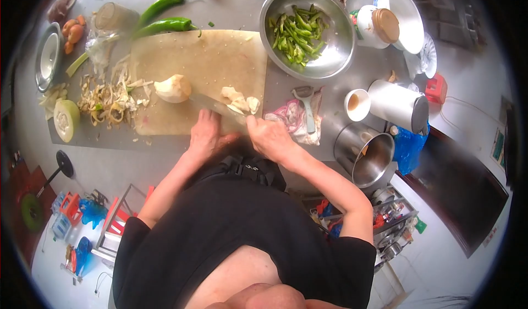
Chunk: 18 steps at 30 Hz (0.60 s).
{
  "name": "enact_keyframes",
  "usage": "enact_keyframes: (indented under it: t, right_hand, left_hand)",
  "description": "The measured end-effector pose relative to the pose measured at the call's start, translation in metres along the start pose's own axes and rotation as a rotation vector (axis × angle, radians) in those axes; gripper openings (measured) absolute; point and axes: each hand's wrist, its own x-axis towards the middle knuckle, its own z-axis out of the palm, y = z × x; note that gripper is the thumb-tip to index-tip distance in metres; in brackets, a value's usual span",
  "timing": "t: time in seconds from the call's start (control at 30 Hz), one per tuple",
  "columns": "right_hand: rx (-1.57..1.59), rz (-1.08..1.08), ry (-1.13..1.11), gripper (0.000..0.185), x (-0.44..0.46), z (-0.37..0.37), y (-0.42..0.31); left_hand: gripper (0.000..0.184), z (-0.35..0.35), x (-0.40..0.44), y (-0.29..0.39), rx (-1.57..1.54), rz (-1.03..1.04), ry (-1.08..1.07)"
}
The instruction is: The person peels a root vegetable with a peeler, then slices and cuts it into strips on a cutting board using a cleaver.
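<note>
On the pale cutting board (181, 56) lies a peeled, cream-coloured vegetable (173, 89). My right hand (270, 137) is wrapped round the handle of a knife (220, 107), whose blade points left, its tip near the vegetable. Cut pale pieces (240, 100) lie just beyond the blade. My left hand (207, 133) rests at the board's near edge, below the blade; its fingers are close together, and whether they hold anything is hidden. Peelings (110, 101) are heaped at the board's left side.
A steel bowl (335, 45) with green pepper strips stands right of the board. Green peppers (165, 27) lie behind it. A peeler (308, 108) on a cloth, a cup (357, 104) and a steel pot (374, 160) are at right; a cut melon-like vegetable (66, 121) is at left.
</note>
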Motion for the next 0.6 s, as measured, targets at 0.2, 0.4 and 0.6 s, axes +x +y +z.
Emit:
enact_keyframes:
  t: [0.2,0.4,0.6]
  right_hand:
    - [0.217,0.154,0.021,0.014,0.003,-0.010,0.013]
    - [-0.003,0.048,0.045,0.014,-0.038,-0.015,-0.005]
    - [-0.196,-0.007,0.058,0.013,-0.055,-0.009,-0.020]
  left_hand:
    - [0.080,-0.005,0.004,-0.006,0.053,0.190,0.006]
    - [0.083,-0.012,-0.001,-0.002,0.171,0.241,0.116]
    - [0.058,-0.029,0.011,0.013,-0.201,-0.228,-0.243]
